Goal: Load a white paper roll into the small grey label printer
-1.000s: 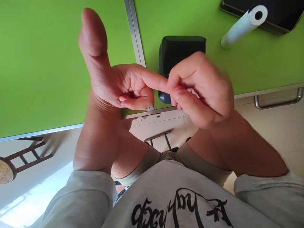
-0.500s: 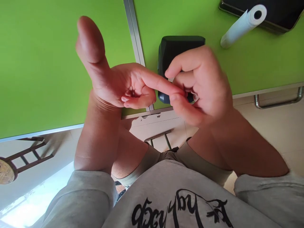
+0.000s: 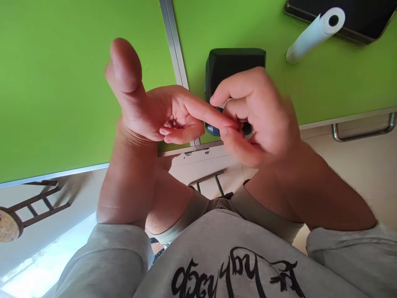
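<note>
My left hand is held palm up above the table's front edge, thumb raised. One of its fingers stretches out to the right, while others curl toward the palm. At the tip of that outstretched finger, my right hand pinches with thumb and fingers. No object shows in the left palm; whether anything small lies within the right-hand pinch is hidden. Behind the right hand stands a black box-shaped device, partly covered by the fingers.
A white paper roll stands on the green table at the right, near a dark flat object. A metal strip divides the tabletop. Below the edge are a metal handle and a wooden stool.
The left thumb has moved slightly down and to the right. My right hand has shifted a little left, still pinching the left fingertip.
</note>
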